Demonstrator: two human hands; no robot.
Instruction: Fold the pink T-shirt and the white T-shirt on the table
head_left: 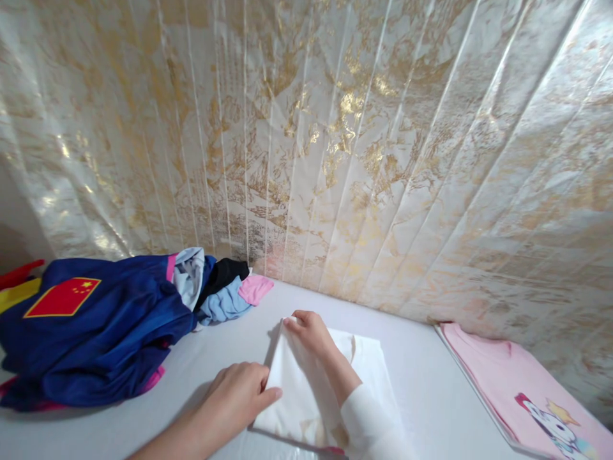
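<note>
A white garment, partly folded, lies in front of me with tan patches and a bit of pink at its lower edge. My left hand grips its left edge, thumb on top and the other fingers curled, their tips hidden. At the garment's far left corner, my right hand pinches the cloth between thumb and fingers. The right forearm, in a white sleeve, crosses over the garment and covers part of it.
To the left lies a heap with a navy garment bearing a red flag patch, plus light blue, black and pink pieces. A folded pink shirt is at the right. A patterned, shiny wall covering rises behind the white surface.
</note>
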